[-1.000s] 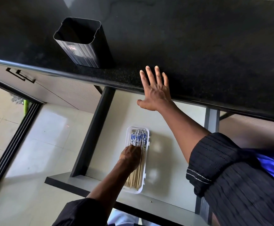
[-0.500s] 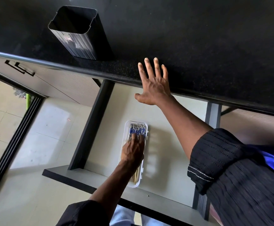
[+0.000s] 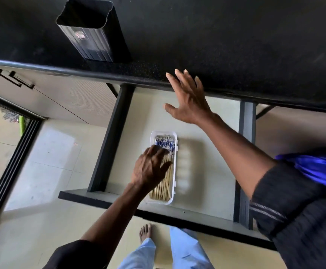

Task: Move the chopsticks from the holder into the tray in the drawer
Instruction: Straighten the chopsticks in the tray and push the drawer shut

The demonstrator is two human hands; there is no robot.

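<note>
Several wooden chopsticks (image 3: pixel 165 181) with blue-and-white patterned tops lie lengthwise in a white plastic tray (image 3: pixel 174 167) on the floor of the open drawer (image 3: pixel 206 162). My left hand (image 3: pixel 150 167) hovers over the tray's left side with fingers spread, holding nothing. My right hand (image 3: pixel 189 100) is raised with fingers apart in front of the black counter's edge, above the drawer's back. The black ribbed holder (image 3: pixel 92 30) stands on the counter at the far left; its inside looks dark and no chopsticks show in it.
The black stone counter (image 3: pixel 236 45) fills the top of the view. The drawer's dark front panel (image 3: pixel 119 202) juts toward me at waist height. A closed cabinet front with a dark handle (image 3: pixel 14 78) sits to the left. My bare foot (image 3: pixel 145 232) stands on the tiled floor.
My left hand has lifted off the chopsticks and drawn back toward the tray's left side, fingers opening. My right hand has come slightly off the counter edge. The view has shifted downward.
</note>
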